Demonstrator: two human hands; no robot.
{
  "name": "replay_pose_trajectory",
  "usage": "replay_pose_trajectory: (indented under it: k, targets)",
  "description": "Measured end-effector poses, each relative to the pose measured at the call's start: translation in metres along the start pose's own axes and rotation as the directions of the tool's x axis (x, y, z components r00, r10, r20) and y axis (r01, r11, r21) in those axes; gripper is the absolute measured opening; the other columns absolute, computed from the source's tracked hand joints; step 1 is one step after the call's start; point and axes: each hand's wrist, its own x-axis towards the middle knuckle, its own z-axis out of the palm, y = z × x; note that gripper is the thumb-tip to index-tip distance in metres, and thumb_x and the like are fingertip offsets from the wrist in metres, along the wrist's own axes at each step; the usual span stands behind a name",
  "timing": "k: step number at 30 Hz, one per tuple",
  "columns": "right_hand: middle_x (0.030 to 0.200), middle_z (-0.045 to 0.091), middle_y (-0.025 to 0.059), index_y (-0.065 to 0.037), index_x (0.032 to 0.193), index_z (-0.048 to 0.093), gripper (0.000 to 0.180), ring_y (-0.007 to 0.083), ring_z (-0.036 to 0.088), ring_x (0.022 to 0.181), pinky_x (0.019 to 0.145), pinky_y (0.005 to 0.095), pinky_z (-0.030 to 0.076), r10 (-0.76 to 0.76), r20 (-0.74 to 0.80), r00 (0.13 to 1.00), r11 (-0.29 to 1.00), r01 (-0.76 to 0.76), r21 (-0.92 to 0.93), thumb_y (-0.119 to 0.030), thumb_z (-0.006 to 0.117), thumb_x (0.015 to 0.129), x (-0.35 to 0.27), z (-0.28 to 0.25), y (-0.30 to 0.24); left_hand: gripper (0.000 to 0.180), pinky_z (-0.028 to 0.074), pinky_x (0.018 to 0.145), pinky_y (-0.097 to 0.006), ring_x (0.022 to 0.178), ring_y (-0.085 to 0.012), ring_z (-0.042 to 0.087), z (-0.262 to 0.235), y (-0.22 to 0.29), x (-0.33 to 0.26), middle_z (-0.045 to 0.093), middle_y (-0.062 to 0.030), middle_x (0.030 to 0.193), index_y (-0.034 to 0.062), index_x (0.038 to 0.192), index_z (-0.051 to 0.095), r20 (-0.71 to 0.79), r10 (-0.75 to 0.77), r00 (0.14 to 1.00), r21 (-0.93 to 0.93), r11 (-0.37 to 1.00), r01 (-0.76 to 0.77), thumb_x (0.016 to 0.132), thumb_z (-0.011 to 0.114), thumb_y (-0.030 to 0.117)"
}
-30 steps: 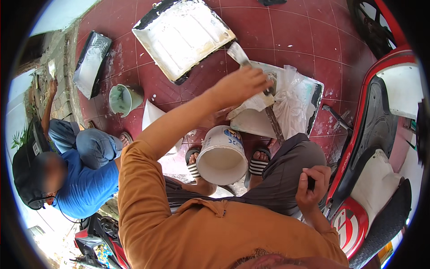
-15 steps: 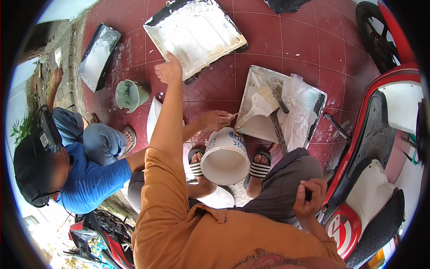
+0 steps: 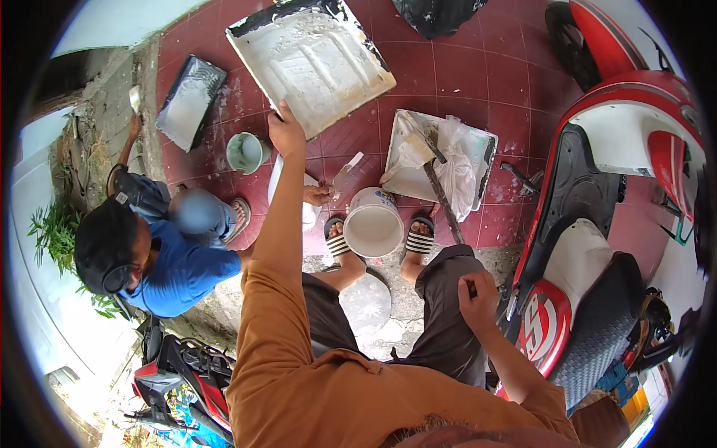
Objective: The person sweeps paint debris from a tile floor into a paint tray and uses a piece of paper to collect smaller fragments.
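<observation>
**Hand on the tray's edge, paint pail at the feet**

Seated above a red tiled floor [image 3: 478, 67], a person in an orange shirt stretches the left hand [image 3: 286, 133] out to the near rim of a large white-smeared tray [image 3: 314, 56] — the fingers are curled over the edge, seemingly gripping it, thumb side toward the camera. The tray lies flat on the tiles, well ahead of the knees. The right hand [image 3: 478, 293] rests on the right thigh, fingers folded loosely around something small and dark; what it is cannot be made out.

A one-handed grip at one rim would tip a tray this wide, so a low, level slide across the tiles looks the safer way to shift it — lifting risks spilling whatever wet coating is left inside.

Things crowd the path. A white bucket [image 3: 372, 224] stands between the sandalled feet, a second, smaller tray [image 3: 441, 160] with a crumpled plastic sheet and a long-handled tool lies just right of it, and a pale green cup [image 3: 246, 151] sits to the left. A co-worker in a blue shirt [image 3: 179, 269] crouches beside the cup, one hand near a scraper [image 3: 346, 173]. A red scooter [image 3: 620, 172] hems in the right side.
</observation>
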Motion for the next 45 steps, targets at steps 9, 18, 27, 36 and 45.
replay_pose_trajectory:
  k: [9,18,27,36,45]
  targets:
    - [0.079,0.059,0.0106,-0.006,0.085,0.062,0.009,0.0284,0.061,0.075,0.069,0.0392,0.049,-0.053,0.176,0.983,0.997,0.041,0.072,-0.015,0.063,0.084,-0.074,-0.021,-0.01,0.055,0.046,0.069,-0.045,0.077,-0.0386,0.061,-0.243,0.092,-0.136,0.062,-0.0265,0.084,-0.0074,0.096,0.057,0.087,0.008,0.996,-0.093,0.996,0.0,0.099,0.047,0.047]
    - [0.083,0.065,0.0176,0.0,0.088,0.064,0.02,0.0327,0.065,0.078,0.069,0.0392,0.051,-0.076,0.243,0.967,0.996,0.061,0.067,-0.02,0.062,0.086,-0.145,-0.065,0.026,0.056,0.045,0.062,-0.046,0.066,-0.0373,0.061,-0.406,0.117,-0.263,0.061,-0.0245,0.071,-0.0079,0.09,0.056,0.058,0.07,0.996,-0.112,0.992,-0.063,0.098,0.05,0.047]
    - [0.082,0.068,0.0177,-0.004,0.088,0.066,0.021,0.0337,0.067,0.078,0.07,0.0417,0.052,0.144,0.057,0.988,0.989,-0.145,0.008,-0.024,0.059,0.086,-0.305,-0.116,0.11,0.054,0.048,0.073,-0.035,0.078,-0.0194,0.058,-0.495,0.087,-0.36,0.067,-0.0162,0.087,-0.0102,0.102,0.06,0.216,0.113,0.97,-0.18,0.981,-0.074,0.098,0.053,0.043]
    - [0.086,0.068,0.0188,-0.004,0.09,0.066,0.025,0.0332,0.067,0.084,0.075,0.0417,0.053,0.269,0.063,0.961,0.963,-0.268,-0.023,-0.027,0.057,0.086,-0.622,-0.136,0.133,0.052,0.046,0.066,-0.033,0.071,-0.0152,0.052,-0.573,0.041,-0.524,0.063,-0.0124,0.078,-0.0065,0.093,0.058,0.281,0.225,0.933,-0.497,0.866,-0.059,0.096,0.057,0.045]
    - [0.093,0.07,0.0159,-0.005,0.096,0.067,0.03,0.0313,0.067,0.09,0.077,0.0405,0.053,0.566,0.113,0.817,0.822,-0.569,-0.01,-0.032,0.058,0.087,-0.802,-0.135,0.181,0.041,0.038,0.061,-0.024,0.07,-0.0073,0.04,-0.611,0.022,-0.652,0.05,0.0002,0.074,-0.0009,0.087,0.056,0.431,0.369,0.823,-0.614,0.789,-0.032,0.098,0.056,0.038]
